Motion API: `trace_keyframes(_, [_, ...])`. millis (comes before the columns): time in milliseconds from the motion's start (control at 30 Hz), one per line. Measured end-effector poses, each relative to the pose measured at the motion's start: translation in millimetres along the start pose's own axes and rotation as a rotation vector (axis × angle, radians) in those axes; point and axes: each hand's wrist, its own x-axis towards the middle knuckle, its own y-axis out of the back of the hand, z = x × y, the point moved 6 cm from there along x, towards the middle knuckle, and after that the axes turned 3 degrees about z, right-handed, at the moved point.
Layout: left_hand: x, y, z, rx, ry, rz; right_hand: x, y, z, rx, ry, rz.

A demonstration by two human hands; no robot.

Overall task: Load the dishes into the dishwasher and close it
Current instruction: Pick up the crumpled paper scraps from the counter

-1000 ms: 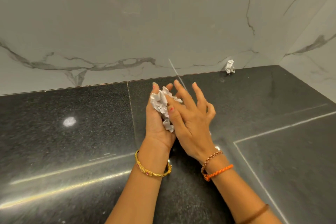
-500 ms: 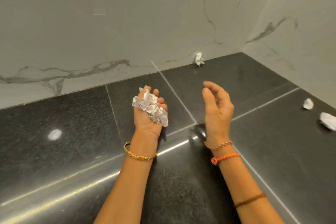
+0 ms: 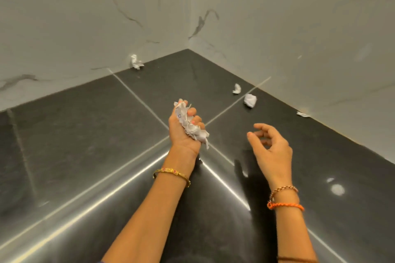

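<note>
Head view showed me no dishes or dishwasher; my left hand (image 3: 185, 132) clutched crumpled paper (image 3: 192, 126), light, soft, easily squeezed anywhere, while my right hand (image 3: 270, 149) hung empty, fingers loosely apart.

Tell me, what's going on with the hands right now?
Left hand grips paper wad. Right hand open, empty. No dishes or dishwasher in view. Paper scraps on the floor.
</note>
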Motion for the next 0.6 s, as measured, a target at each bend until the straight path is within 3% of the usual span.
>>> trace_keyframes(167, [44.3, -25.6, -43.6, 0.048, -0.012, 0.019, 35.2, 27.7, 28.2, 0.014, 0.023, 0.151])
trace_keyframes(267, [71.4, -27.1, -45.8, 0.054, -0.019, 0.001, 66.0, 29.5, 34.9, -0.248, 0.172, 0.206])
trace_keyframes(367, [76.5, -25.5, -42.5, 0.017, -0.014, -0.055, 99.5, 37.6, 45.4, -0.421, 0.096, 0.315])
trace_keyframes(467, [74.3, -23.0, -43.2, 0.038, -0.021, -0.054, 112.8, 28.1, 62.2, -0.615, -0.059, 0.21])
trace_keyframes(600, [68.3, -27.8, -45.0, 0.065, -0.024, -0.063, 115.0, 16.5, 66.2, -0.705, -0.096, 0.059])
